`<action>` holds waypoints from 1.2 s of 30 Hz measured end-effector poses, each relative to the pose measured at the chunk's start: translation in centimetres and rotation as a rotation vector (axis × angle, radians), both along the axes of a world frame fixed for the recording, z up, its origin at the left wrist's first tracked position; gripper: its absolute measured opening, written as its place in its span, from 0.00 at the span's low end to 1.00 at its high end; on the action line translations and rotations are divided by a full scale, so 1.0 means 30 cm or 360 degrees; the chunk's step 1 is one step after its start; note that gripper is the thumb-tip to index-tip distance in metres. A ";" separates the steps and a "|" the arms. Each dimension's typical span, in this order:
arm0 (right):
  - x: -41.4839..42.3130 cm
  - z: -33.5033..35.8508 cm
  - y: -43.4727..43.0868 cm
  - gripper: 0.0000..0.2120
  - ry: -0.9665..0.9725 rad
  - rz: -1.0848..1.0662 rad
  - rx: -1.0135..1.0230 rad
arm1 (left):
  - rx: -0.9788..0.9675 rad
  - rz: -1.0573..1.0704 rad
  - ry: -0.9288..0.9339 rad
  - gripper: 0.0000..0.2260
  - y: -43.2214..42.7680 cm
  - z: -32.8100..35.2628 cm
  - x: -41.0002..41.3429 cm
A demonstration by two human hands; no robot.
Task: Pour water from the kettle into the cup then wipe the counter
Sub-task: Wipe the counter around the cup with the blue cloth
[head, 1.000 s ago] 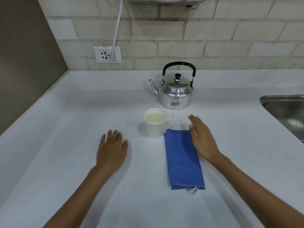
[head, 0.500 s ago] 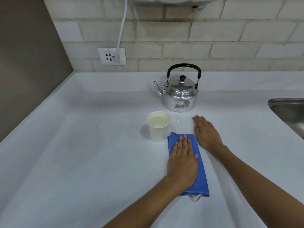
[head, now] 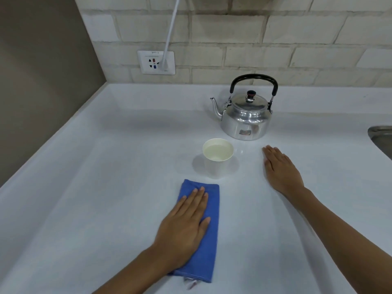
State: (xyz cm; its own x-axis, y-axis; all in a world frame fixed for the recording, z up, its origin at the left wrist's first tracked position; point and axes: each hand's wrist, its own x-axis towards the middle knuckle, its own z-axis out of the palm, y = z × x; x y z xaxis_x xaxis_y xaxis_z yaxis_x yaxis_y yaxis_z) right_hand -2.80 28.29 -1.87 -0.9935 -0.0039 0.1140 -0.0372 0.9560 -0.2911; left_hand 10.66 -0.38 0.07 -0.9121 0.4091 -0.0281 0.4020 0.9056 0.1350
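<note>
A shiny metal kettle (head: 246, 122) with a black handle stands at the back of the white counter (head: 101, 187), spout pointing left. In front of it is a white paper cup (head: 217, 167) with water in it. A folded blue cloth (head: 209, 251) lies on the counter, near and left of the cup. My left hand (head: 184, 225) presses flat on the cloth, fingers together, covering much of it. To the right of the cup, my right hand (head: 280, 170) rests palm down on the bare counter and holds nothing.
A steel sink (head: 381, 136) cuts into the counter at the right edge. A wall socket (head: 156, 62) with a white cable (head: 170, 32) plugged in sits on the brick backsplash. A brown wall closes off the left side.
My left hand came from the counter's left onto the cloth, then slid it left and toward me, away from the cup. My right hand came off the cloth and rests on the counter.
</note>
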 end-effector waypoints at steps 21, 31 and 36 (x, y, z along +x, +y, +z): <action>-0.008 -0.013 -0.007 0.22 0.0026 -0.0024 0.0030 | 0.0234 0.0149 0.0169 0.23 -0.204 -0.067 -0.225; -0.003 -0.004 -0.017 0.23 0.0018 -0.0041 0.0047 | 0.0199 0.0399 -0.0016 0.24 -0.056 -0.038 -0.549; -0.002 -0.010 -0.008 0.22 0.0034 -0.0028 0.0047 | 0.0267 -0.0119 0.0136 0.22 -0.110 -0.084 -0.464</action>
State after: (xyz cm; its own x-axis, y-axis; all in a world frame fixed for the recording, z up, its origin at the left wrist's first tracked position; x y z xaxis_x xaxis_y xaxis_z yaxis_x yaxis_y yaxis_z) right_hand -2.87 28.06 -2.16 -0.9908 0.0097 0.1353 -0.0264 0.9646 -0.2623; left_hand -3.27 -3.68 -2.44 -0.8751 0.4683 0.1221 0.4838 0.8404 0.2441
